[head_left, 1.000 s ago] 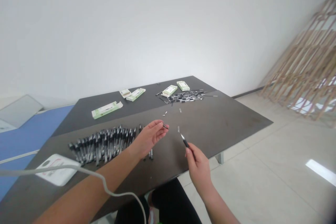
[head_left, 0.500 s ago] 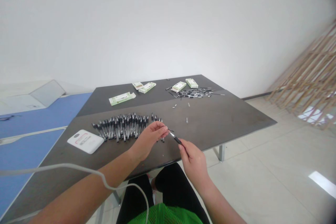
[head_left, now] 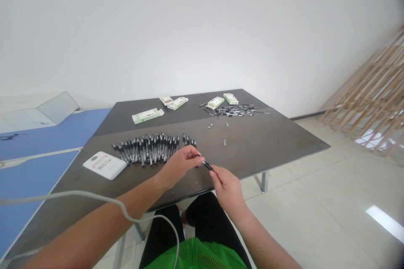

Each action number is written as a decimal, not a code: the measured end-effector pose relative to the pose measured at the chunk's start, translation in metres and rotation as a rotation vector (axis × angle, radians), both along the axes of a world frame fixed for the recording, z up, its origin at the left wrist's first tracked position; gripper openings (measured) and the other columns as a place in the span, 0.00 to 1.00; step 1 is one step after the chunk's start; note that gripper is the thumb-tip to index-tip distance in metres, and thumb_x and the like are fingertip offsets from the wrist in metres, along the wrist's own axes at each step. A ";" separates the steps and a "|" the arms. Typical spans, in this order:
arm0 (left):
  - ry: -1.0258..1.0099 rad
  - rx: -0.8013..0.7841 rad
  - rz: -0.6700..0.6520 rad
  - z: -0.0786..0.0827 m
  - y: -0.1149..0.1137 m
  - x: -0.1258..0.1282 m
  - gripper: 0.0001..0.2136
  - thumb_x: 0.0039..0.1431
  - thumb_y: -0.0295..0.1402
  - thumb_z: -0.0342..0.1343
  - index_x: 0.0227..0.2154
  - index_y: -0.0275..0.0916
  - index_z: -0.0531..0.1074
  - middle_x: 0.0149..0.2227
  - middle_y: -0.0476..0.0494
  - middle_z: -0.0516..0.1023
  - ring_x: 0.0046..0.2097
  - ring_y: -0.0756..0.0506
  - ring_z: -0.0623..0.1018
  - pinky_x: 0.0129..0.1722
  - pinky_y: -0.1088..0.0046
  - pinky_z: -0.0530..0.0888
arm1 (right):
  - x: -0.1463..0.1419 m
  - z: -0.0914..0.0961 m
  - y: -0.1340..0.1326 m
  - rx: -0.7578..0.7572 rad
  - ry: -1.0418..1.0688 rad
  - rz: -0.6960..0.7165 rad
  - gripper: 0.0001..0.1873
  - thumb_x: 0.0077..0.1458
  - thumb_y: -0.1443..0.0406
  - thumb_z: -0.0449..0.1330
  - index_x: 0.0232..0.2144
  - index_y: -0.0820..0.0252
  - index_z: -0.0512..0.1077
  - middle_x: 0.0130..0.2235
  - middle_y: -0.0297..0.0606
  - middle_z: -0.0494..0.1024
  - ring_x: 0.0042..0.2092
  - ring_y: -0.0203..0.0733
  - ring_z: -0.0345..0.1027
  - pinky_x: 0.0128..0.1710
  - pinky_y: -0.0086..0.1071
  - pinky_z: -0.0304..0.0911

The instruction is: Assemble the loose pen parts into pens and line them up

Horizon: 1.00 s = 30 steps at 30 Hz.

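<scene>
Over the front edge of the table, my right hand (head_left: 227, 185) is closed round a black gel pen (head_left: 207, 165), which slants up toward my left hand. The fingertips of my left hand (head_left: 183, 163) are pinched at the pen's far end, on a small dark pen part (head_left: 198, 155) mostly hidden by the fingers. Just beyond my left hand lies a long row of black-and-clear pens (head_left: 148, 149), side by side. A smaller group of pens (head_left: 188, 139) is partly covered by that hand.
A white flat case (head_left: 104, 165) lies left of the row. Green-and-white boxes (head_left: 147, 115) stand farther back, near a heap of loose pen parts (head_left: 236, 110). Small clear pieces (head_left: 224, 142) are scattered mid-table. A pale cable (head_left: 126, 214) crosses before my left forearm.
My hands have come closer together. The pen has moved up and left, so its silver tip end now meets my left fingertips. The view has shifted slightly.
</scene>
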<state>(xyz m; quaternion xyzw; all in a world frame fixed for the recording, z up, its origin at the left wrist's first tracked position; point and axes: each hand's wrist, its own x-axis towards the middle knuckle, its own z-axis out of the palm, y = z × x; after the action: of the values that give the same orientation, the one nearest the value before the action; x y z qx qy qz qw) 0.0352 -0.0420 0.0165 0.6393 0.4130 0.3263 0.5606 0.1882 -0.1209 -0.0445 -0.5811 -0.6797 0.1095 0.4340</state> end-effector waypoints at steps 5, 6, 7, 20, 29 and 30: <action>0.005 -0.002 0.023 -0.012 0.004 -0.003 0.09 0.47 0.37 0.61 0.27 0.39 0.69 0.26 0.51 0.73 0.30 0.50 0.72 0.34 0.74 0.68 | -0.007 -0.004 0.003 -0.090 0.166 0.055 0.17 0.61 0.61 0.48 0.41 0.57 0.75 0.28 0.37 0.76 0.31 0.39 0.69 0.31 0.29 0.62; -0.012 -0.014 0.023 -0.017 0.006 -0.005 0.10 0.48 0.38 0.60 0.29 0.39 0.70 0.27 0.50 0.74 0.31 0.50 0.73 0.35 0.74 0.68 | -0.007 -0.007 0.005 -0.110 0.188 0.064 0.17 0.60 0.61 0.48 0.40 0.57 0.76 0.26 0.35 0.75 0.29 0.38 0.68 0.30 0.28 0.61; -0.034 -0.032 0.017 -0.023 0.008 -0.008 0.11 0.48 0.39 0.60 0.32 0.39 0.70 0.29 0.49 0.75 0.33 0.49 0.74 0.37 0.73 0.69 | -0.006 -0.010 0.007 -0.128 0.212 0.068 0.17 0.60 0.61 0.48 0.40 0.57 0.76 0.24 0.34 0.74 0.28 0.37 0.67 0.28 0.27 0.60; 0.088 0.159 0.511 -0.092 0.039 -0.082 0.16 0.54 0.42 0.53 0.41 0.38 0.71 0.33 0.45 0.78 0.38 0.45 0.77 0.44 0.67 0.70 | -0.005 -0.038 0.109 -0.359 -0.264 -0.109 0.19 0.55 0.70 0.51 0.50 0.70 0.67 0.46 0.57 0.72 0.47 0.52 0.67 0.45 0.40 0.61; 0.070 0.143 0.555 -0.100 0.035 -0.083 0.15 0.54 0.42 0.53 0.40 0.38 0.71 0.33 0.45 0.78 0.38 0.45 0.77 0.45 0.67 0.70 | -0.046 -0.037 0.119 -0.364 -0.476 -0.003 0.18 0.57 0.75 0.46 0.46 0.66 0.68 0.47 0.51 0.69 0.48 0.48 0.62 0.46 0.37 0.59; 0.088 0.146 0.553 -0.099 0.035 -0.083 0.15 0.54 0.42 0.53 0.39 0.38 0.71 0.33 0.45 0.78 0.38 0.45 0.77 0.45 0.67 0.70 | -0.050 -0.036 0.120 -0.364 -0.484 0.003 0.17 0.57 0.75 0.46 0.46 0.65 0.68 0.46 0.50 0.69 0.48 0.48 0.62 0.46 0.36 0.59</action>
<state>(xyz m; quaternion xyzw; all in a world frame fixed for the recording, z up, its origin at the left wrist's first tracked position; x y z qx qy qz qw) -0.0477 -0.0074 -0.0828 0.5545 0.5710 0.4677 0.3843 0.1383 -0.0006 -0.0807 -0.6575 -0.7334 0.0885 0.1480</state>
